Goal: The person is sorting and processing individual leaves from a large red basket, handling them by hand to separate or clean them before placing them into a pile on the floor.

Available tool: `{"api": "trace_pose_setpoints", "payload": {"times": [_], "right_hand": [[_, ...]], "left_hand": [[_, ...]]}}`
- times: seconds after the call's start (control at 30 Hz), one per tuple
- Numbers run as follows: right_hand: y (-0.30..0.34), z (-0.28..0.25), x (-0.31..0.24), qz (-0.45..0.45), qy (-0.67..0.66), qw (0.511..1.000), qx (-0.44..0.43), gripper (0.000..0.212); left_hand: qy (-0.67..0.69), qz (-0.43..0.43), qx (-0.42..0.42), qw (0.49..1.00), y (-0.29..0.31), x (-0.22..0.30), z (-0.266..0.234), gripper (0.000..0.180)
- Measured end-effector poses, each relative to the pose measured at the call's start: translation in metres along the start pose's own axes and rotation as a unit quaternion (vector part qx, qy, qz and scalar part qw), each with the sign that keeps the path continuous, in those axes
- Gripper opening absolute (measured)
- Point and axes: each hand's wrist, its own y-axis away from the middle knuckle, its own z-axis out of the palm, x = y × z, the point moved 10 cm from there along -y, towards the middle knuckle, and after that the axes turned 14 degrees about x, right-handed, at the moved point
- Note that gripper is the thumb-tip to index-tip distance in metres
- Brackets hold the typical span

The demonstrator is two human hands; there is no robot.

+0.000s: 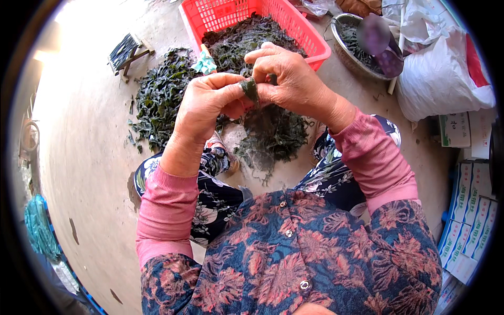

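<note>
My left hand (207, 105) and my right hand (294, 81) meet above a heap of seaweed. Pinched between the thumbs and fingers of both is a dark green strip of seaweed (250, 90). Below them, between my feet, hangs or lies a darker clump of seaweed (275, 134); whether it joins the strip I cannot tell. Just beyond my left hand, a pale teal crumpled strip (205, 64) is wrapped about a thin orange stick. A red plastic basket (307, 37), partly filled with seaweed, stands behind my hands.
Loose seaweed (163, 100) is piled on the floor at the left, near a small folding stool (127, 55). To the right are a metal basin (344, 50) of seaweed, a white sack (443, 79) and stacked cartons (467, 210). A teal bundle (41, 226) sits far left.
</note>
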Motion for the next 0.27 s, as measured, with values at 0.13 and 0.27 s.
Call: {"api": "trace_pose_setpoints", "payload": {"times": [0.13,0.27], "right_hand": [[0.006,0.004,0.013,0.075,-0.022,0.996,-0.034,0.014],[0.010,0.004,0.025,0.165,-0.125,0.978,-0.014,0.014]], "left_hand": [[0.016,0.010,-0.004,1.000,-0.002,0.002,0.003,0.014],[0.016,0.044,0.009,0.999,-0.003,0.007,0.002,0.016]]}}
